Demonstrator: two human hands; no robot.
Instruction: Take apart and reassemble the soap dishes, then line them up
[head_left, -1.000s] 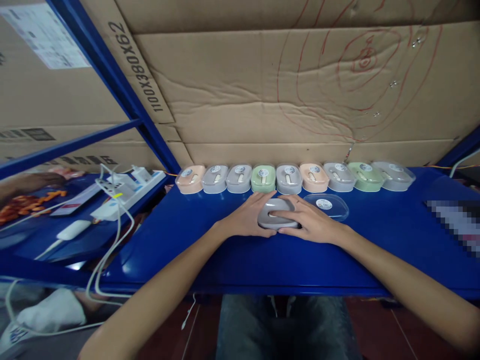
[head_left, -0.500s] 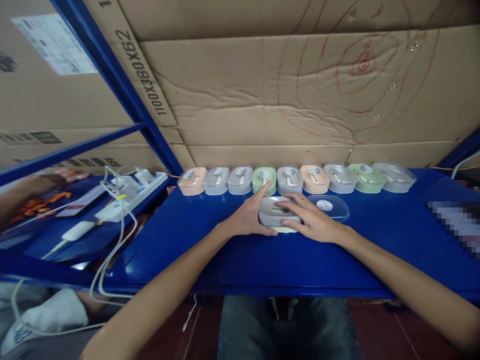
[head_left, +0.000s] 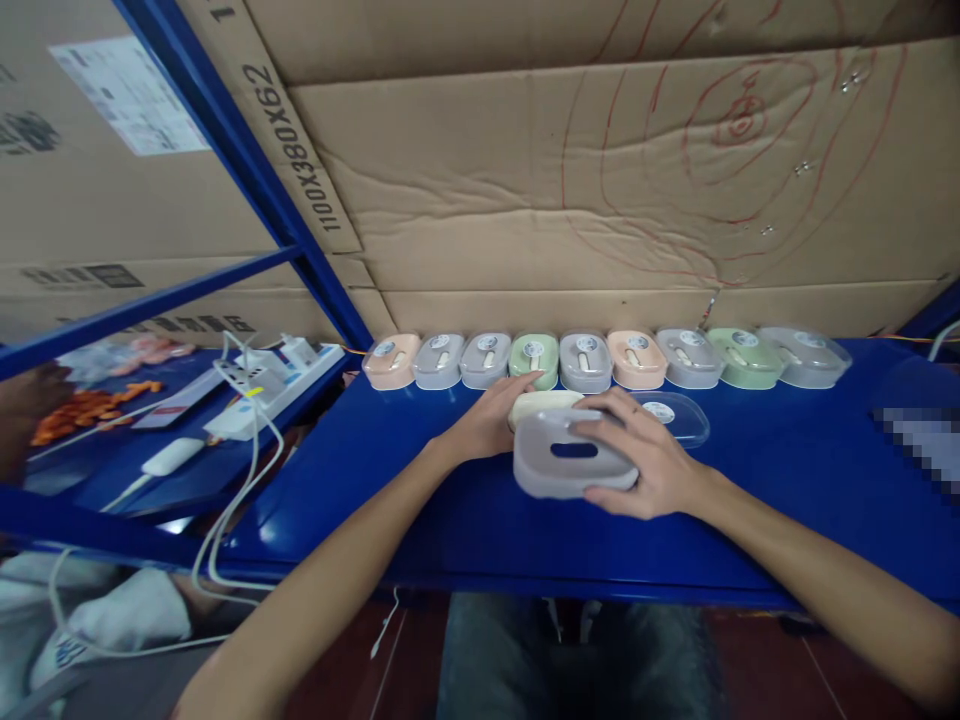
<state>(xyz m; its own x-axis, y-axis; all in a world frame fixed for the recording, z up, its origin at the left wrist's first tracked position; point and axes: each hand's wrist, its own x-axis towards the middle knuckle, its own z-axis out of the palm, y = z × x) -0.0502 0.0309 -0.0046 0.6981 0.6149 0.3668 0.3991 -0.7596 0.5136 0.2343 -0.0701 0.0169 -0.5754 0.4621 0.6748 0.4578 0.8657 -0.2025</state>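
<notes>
My right hand [head_left: 651,458] grips a grey plastic cover [head_left: 544,472] with an oval slot in its top, tilted toward me above the blue table. Behind it, partly hidden, is a cream-coloured base [head_left: 551,400]. My left hand [head_left: 486,418] holds the left side of that base, its thumb out of sight. A clear lid [head_left: 686,420] with a round label lies just right of the base, partly behind my right hand. Along the back stands a row of small lidded boxes, including a green box [head_left: 534,365], a peach box [head_left: 637,362] and a grey box [head_left: 586,365].
A cardboard wall [head_left: 480,180] rises behind the blue table [head_left: 360,500]. To the left, past a blue frame post [head_left: 247,170], are a power strip [head_left: 300,385], white cables, a white adapter [head_left: 172,457] and orange pieces [head_left: 82,415]. Another person's arm [head_left: 26,420] is there.
The grey cover has come off the cream base and moved toward me in my right hand. My left hand stays at the base, which is now partly uncovered.
</notes>
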